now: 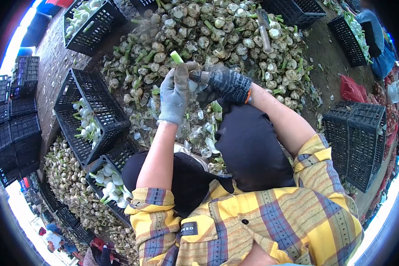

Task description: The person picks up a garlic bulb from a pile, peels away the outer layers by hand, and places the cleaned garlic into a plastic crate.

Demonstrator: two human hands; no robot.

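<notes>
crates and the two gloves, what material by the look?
Crates: black rigid plastic, matte, judging by the moulded open lattice walls. Left hand: grey knit fabric glove, soiled at the fingers. Right hand: dark knit glove, speckled texture, orange cuff edge; a coating is possible, unclear.

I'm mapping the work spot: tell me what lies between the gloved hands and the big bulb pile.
Head view: nothing. The left hand and right hand hold a bulb directly over the pile's near edge.
</notes>
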